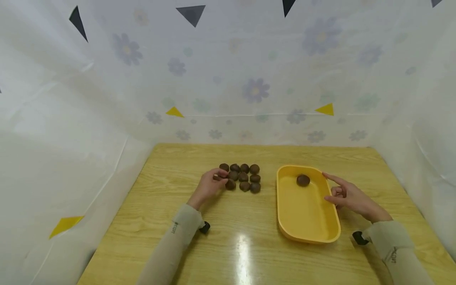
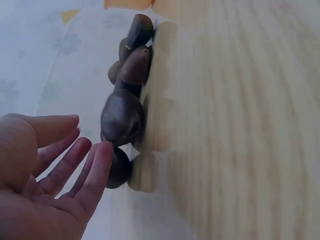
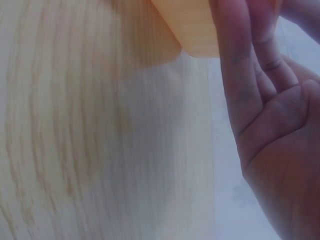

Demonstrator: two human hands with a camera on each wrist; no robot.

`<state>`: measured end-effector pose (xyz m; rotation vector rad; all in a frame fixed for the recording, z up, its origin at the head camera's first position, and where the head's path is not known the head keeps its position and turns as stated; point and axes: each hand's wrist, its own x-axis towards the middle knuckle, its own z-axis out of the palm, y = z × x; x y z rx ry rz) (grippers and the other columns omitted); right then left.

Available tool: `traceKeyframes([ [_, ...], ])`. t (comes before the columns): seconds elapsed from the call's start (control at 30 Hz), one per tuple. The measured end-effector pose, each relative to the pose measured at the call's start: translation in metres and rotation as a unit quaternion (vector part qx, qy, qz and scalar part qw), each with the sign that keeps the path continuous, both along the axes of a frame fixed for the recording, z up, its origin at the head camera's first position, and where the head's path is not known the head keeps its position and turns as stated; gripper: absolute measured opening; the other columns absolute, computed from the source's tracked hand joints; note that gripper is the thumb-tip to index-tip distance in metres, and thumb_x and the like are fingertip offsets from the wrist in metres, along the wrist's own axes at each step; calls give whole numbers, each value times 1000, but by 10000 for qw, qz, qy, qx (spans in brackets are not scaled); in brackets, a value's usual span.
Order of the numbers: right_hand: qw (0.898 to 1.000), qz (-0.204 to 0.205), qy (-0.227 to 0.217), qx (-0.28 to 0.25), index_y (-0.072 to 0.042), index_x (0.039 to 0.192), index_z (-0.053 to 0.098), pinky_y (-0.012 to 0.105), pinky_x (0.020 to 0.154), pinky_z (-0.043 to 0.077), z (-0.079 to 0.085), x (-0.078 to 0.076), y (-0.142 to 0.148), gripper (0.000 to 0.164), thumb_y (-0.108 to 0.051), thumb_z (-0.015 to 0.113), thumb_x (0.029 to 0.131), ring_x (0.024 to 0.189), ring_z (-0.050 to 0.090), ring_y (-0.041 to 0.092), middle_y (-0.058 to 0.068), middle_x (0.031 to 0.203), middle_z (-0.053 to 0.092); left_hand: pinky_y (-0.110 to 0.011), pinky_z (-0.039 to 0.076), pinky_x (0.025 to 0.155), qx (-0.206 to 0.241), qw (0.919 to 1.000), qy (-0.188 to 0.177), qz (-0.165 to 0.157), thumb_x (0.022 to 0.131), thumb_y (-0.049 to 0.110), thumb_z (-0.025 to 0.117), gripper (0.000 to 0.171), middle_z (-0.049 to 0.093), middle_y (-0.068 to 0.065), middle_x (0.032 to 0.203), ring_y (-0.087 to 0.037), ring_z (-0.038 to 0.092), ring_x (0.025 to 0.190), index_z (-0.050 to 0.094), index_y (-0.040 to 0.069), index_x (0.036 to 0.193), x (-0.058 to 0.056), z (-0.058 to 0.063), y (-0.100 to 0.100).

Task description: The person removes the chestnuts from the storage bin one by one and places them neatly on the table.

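Several dark brown chestnuts (image 1: pixel 244 177) lie in close rows on the table, left of the yellow tray. My left hand (image 1: pixel 210 184) is at the left end of these rows, thumb and fingers apart and loosely bent around a chestnut there. In the left wrist view, the fingertips of the left hand (image 2: pixel 55 175) reach a dark chestnut (image 2: pixel 119 170), partly hidden behind them. My right hand (image 1: pixel 352 200) holds the right rim of the yellow tray (image 1: pixel 280 206), thumb over the edge and forefinger at the far corner. One chestnut (image 1: pixel 303 180) lies inside, near the tray's far end.
The wood-grain table (image 1: pixel 213 245) carries the tray and the rows. White flowered sheeting (image 1: pixel 221 79) hangs behind the table and at both sides, with yellow and black triangles on it.
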<state>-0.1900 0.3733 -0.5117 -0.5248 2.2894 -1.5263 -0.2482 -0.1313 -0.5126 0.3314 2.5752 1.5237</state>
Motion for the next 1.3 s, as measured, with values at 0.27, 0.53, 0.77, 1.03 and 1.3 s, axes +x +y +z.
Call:
traceKeyframes([
  [0.27, 10000, 24, 62, -59, 1, 165, 9, 43, 59, 60, 0, 0, -1, 82, -7, 62, 104, 61, 61, 33, 9, 76, 60, -41, 58, 88, 94, 9992, 288, -273, 103, 26, 68, 35, 69, -6, 120, -24, 66, 108, 66, 8, 133, 1, 19, 15],
  [0.53, 9998, -114, -93, 115, -5, 167, 10, 42, 66, 63, -4, 3, 2, 83, -11, 64, 104, 68, 67, 26, 11, 81, 63, -43, 55, 99, 672, 9935, 46, -919, 105, 23, 65, 30, 63, -18, 135, -23, 65, 113, 65, 14, 133, 8, 28, 54],
  [0.77, 9999, -77, 51, 121, -4, 166, 10, 42, 62, 61, -7, 2, 3, 82, -10, 63, 104, 65, 62, 33, 8, 79, 61, -35, 56, 97, 940, 9879, -125, -1231, 106, 25, 64, 31, 65, -12, 133, -18, 65, 113, 65, 18, 135, 12, 31, 91],
  [1.03, 9999, 11, 129, 34, -2, 166, 11, 42, 60, 60, -4, -1, 2, 82, -8, 63, 104, 62, 62, 32, 8, 78, 62, -55, 55, 102, 1219, 9805, -344, -1503, 106, 21, 63, 35, 64, -6, 131, -16, 64, 115, 62, 13, 140, 10, 35, 138],
  [1.3, 10000, 25, 2, -70, -2, 166, 9, 42, 58, 59, -1, -1, 0, 83, -8, 63, 104, 60, 60, 34, 9, 77, 60, -50, 56, 103, 1571, 9688, -1035, -1616, 105, 14, 62, 37, 63, -14, 132, -35, 65, 120, 59, 6, 142, 9, 39, 194],
])
